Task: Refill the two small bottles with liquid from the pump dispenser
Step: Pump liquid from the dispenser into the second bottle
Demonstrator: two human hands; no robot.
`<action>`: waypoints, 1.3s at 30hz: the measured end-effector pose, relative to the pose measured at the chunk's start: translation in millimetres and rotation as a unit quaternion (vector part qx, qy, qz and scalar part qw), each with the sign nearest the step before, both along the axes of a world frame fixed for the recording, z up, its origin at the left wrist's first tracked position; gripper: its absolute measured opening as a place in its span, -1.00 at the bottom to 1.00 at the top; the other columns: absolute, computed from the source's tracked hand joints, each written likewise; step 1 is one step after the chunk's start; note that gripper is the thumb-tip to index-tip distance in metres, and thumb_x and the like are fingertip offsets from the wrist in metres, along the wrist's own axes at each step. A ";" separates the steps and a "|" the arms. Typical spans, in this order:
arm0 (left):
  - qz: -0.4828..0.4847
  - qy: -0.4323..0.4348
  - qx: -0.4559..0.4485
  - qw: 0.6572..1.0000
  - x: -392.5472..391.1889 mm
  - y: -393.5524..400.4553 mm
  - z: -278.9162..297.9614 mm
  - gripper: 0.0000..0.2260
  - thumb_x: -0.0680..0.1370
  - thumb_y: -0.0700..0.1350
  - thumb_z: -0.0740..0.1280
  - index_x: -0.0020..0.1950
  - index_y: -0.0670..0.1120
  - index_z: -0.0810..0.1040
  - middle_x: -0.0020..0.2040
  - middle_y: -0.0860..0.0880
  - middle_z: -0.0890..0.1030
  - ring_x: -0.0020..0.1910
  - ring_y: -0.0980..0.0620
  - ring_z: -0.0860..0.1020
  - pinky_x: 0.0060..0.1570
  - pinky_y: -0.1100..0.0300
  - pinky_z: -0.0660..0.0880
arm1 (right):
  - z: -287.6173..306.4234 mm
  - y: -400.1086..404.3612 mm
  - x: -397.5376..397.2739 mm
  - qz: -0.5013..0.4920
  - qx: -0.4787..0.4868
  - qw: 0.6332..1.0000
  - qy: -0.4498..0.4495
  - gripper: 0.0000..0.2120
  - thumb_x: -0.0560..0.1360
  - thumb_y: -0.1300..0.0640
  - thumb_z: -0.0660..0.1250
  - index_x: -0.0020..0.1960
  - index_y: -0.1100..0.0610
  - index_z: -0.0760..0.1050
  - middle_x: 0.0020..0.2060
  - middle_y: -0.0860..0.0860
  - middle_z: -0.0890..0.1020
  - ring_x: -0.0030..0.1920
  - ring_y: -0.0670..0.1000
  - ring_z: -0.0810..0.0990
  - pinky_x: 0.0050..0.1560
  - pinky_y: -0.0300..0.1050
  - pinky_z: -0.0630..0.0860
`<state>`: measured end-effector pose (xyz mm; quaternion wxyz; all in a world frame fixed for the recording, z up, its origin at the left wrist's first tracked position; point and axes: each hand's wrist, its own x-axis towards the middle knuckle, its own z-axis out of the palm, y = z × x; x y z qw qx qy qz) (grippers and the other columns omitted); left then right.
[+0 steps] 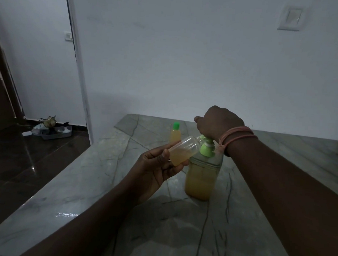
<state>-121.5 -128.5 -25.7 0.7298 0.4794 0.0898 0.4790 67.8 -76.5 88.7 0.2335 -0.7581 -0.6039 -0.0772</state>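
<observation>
The pump dispenser [201, 178] stands on the marble counter [105, 183], a clear bottle about half full of yellow liquid with a green pump collar. My right hand [218, 123] rests on top of the pump head, fingers curled over it. My left hand [155, 169] holds an uncapped small bottle [182, 151] tilted, its mouth against the green nozzle; yellow liquid fills its lower part. A second small bottle [175, 134] with a green cap stands upright behind, filled with yellow liquid.
The counter's left edge drops to a dark glossy floor [29, 161]. A tray with clutter [53, 130] sits on the floor by the white wall. Pink threads circle my right wrist.
</observation>
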 end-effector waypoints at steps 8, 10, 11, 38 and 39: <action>-0.004 -0.001 -0.002 1.000 -1.6 5.5 -3.7 -0.44 0.44 0.04 0.55 0.37 -0.16 0.56 0.34 -0.22 0.57 0.18 -0.20 0.63 0.05 0.17 0.62 | -8.2 4.8 -0.1 -0.002 -0.030 0.998 0.052 -0.68 0.44 -0.09 0.29 -0.35 0.08 0.32 -0.41 0.00 0.41 -0.33 0.08 0.44 -0.24 -0.11 0.36; -0.001 0.004 0.004 1.000 -0.9 4.0 -2.6 -0.43 0.43 0.04 0.56 0.37 -0.16 0.56 0.33 -0.23 0.57 0.19 -0.20 0.63 0.05 0.17 0.61 | -3.0 2.1 -0.3 0.002 -0.036 0.999 0.032 -0.68 0.44 -0.10 0.28 -0.35 0.07 0.32 -0.40 0.00 0.41 -0.36 0.06 0.43 -0.26 -0.12 0.35; 0.001 0.004 0.005 1.000 -0.4 3.5 -2.2 -0.42 0.43 0.04 0.57 0.37 -0.16 0.56 0.34 -0.24 0.57 0.19 -0.20 0.63 0.06 0.17 0.61 | -0.5 1.4 -0.8 0.006 -0.037 0.999 0.016 -0.68 0.44 -0.11 0.27 -0.35 0.07 0.32 -0.40 -0.01 0.41 -0.35 0.06 0.44 -0.27 -0.13 0.34; 0.001 0.012 0.003 1.000 -2.0 3.8 -1.0 -0.43 0.44 0.01 0.56 0.39 -0.16 0.54 0.34 -0.25 0.56 0.20 -0.22 0.62 0.07 0.14 0.60 | -5.0 2.0 2.5 0.020 -0.038 0.994 0.105 -0.65 0.43 -0.17 0.27 -0.32 0.08 0.31 -0.28 0.08 0.52 -0.17 0.14 0.56 -0.15 -0.07 0.49; 0.002 0.012 0.007 1.000 -1.4 2.6 0.5 -0.44 0.44 -0.01 0.56 0.39 -0.16 0.54 0.34 -0.26 0.56 0.20 -0.23 0.62 0.08 0.12 0.60 | -2.5 0.8 3.5 0.029 -0.039 0.993 0.108 -0.64 0.44 -0.18 0.26 -0.30 0.09 0.34 -0.25 0.08 0.55 -0.16 0.14 0.57 -0.15 -0.08 0.48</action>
